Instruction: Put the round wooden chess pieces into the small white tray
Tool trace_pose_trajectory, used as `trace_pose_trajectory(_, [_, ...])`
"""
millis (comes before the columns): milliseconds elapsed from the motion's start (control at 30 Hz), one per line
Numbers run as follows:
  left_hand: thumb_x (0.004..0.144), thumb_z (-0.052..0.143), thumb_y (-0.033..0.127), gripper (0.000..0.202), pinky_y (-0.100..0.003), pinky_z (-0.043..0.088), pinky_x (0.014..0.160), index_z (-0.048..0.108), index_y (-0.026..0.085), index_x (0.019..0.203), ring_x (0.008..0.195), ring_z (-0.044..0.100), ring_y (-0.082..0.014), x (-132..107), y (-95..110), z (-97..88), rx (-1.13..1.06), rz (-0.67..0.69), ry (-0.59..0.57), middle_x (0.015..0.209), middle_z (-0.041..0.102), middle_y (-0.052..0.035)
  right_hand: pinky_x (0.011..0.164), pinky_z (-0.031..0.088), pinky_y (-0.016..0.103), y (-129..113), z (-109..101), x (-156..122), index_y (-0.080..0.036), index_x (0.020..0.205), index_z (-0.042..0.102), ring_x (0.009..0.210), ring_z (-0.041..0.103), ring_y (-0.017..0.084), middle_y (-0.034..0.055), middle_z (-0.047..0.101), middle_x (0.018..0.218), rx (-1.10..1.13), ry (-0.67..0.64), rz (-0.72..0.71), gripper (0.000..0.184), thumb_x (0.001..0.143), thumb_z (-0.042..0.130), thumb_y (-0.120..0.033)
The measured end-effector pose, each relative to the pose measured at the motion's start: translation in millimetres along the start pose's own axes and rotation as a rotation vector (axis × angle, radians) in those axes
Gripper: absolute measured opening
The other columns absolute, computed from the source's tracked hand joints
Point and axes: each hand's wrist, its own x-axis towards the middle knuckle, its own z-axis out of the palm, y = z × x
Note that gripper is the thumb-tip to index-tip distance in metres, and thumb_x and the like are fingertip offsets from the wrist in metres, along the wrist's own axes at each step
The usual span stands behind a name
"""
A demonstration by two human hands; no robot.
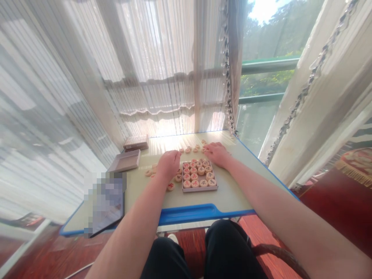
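A shallow open box (pixel 200 189) stands near the front of the table, holding rows of round wooden Chinese chess pieces (pixel 194 183) with red and black characters. One gap shows among its rows. Left of the box, my left hand (pixel 169 164) hovers over loose pieces (pixel 170 186), fingers curled together; what they hold, if anything, is hidden. Behind the box's right corner, my right hand (pixel 217 154) has its fingers closed at a Chinese chess piece (pixel 205 148). More loose pieces (pixel 187 150) lie scattered between the hands and beyond the box.
An empty box lid (pixel 125 161) and a closed box (pixel 136 142) lie at the table's back left. A tablet-like device (pixel 107 205), partly blurred out, rests at the front left. The table (pixel 235 193) has a blue edge; curtains (pixel 162 58) hang behind it.
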Motion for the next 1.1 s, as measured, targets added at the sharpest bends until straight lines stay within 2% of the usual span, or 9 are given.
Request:
trace_pose_trajectory(133, [0.091,0.033,0.027,0.034,-0.032,0.044,0.077,0.063,0.018,0.079,0.085,0.058,-0.0212,0.2,0.7,0.6,0.029,0.011,-0.022,0.083,0.067,-0.0066,0.094,0.034,0.040,3.0,-1.9,-0.8,-0.024,0.101,0.067,0.105,0.045,0.026,0.0059,0.062,0.110,0.015,-0.006,-0.035,0.030,0.083,0.048,-0.038])
trace_pose_trajectory(233, [0.090,0.034,0.026,0.033,-0.031,0.044,0.076,0.063,0.019,0.077,0.083,0.058,-0.0208,0.5,1.7,0.7,0.046,0.018,-0.053,0.080,0.067,-0.0062,0.089,0.037,0.036,2.6,-5.4,-1.7,-0.022,0.086,0.068,0.099,0.047,0.024,0.0055,0.066,0.096,0.039,0.008,-0.060,0.023,0.080,0.054,-0.038])
trace_pose_trajectory(367, [0.090,0.035,0.026,0.032,-0.030,0.044,0.075,0.063,0.019,0.076,0.082,0.058,-0.0204,0.4,2.3,0.2,0.037,0.037,-0.062,0.079,0.066,-0.0060,0.084,0.039,0.036,0.1,-8.2,-2.7,-0.022,0.078,0.070,0.095,0.050,0.024,0.0049,0.068,0.082,0.081,0.032,-0.052,0.018,0.074,0.061,-0.036])
trace_pose_trajectory(467, [0.090,0.035,0.026,0.031,-0.031,0.044,0.075,0.062,0.019,0.076,0.082,0.058,-0.0205,0.1,2.2,0.0,0.025,0.035,-0.060,0.079,0.066,-0.0057,0.087,0.040,0.035,-1.2,-6.4,-2.6,-0.022,0.077,0.071,0.097,0.051,0.023,0.0038,0.069,0.081,0.108,0.046,-0.051,0.013,0.073,0.060,-0.029])
trace_pose_trajectory(600, [0.090,0.035,0.027,0.032,-0.031,0.044,0.075,0.062,0.019,0.075,0.081,0.058,-0.0203,-0.5,2.7,-0.6,0.011,0.024,-0.058,0.079,0.066,-0.0057,0.092,0.038,0.032,-2.1,-4.5,-2.7,-0.022,0.078,0.070,0.102,0.051,0.020,0.0019,0.070,0.096,0.129,0.071,-0.053,0.016,0.073,0.056,-0.019])
trace_pose_trajectory(700, [0.089,0.035,0.026,0.031,-0.030,0.044,0.074,0.062,0.019,0.075,0.080,0.058,-0.0202,-0.8,3.7,-1.4,0.014,0.025,-0.067,0.079,0.066,-0.0058,0.092,0.038,0.035,-2.0,-6.3,-3.9,-0.021,0.081,0.070,0.101,0.051,0.022,0.0038,0.069,0.100,0.112,0.087,-0.028,0.016,0.073,0.057,-0.023])
trace_pose_trajectory(867, [0.089,0.035,0.026,0.030,-0.029,0.043,0.071,0.060,0.019,0.074,0.078,0.057,-0.0194,-0.8,4.6,-1.7,0.033,0.039,-0.067,0.076,0.065,-0.0051,0.086,0.039,0.038,0.5,-9.1,-6.1,-0.022,0.077,0.070,0.094,0.051,0.025,0.0045,0.069,0.091,0.072,0.052,-0.005,0.018,0.072,0.060,-0.036])
trace_pose_trajectory(1033, [0.089,0.035,0.024,0.030,-0.029,0.041,0.069,0.059,0.019,0.072,0.076,0.056,-0.0189,-1.4,5.0,-2.1,0.024,0.058,-0.058,0.076,0.064,-0.0051,0.082,0.041,0.037,2.9,-8.5,-6.0,-0.023,0.096,0.068,0.093,0.050,0.024,0.0034,0.070,0.089,0.069,0.038,0.020,0.031,0.072,0.061,-0.042])
trace_pose_trajectory(1100, [0.089,0.036,0.023,0.029,-0.028,0.040,0.068,0.058,0.019,0.071,0.075,0.056,-0.0186,-1.6,5.5,-2.3,0.024,0.059,-0.056,0.075,0.064,-0.0050,0.081,0.041,0.037,2.3,-8.5,-5.6,-0.023,0.093,0.069,0.092,0.050,0.024,0.0032,0.070,0.089,0.065,0.038,0.024,0.027,0.073,0.061,-0.041])
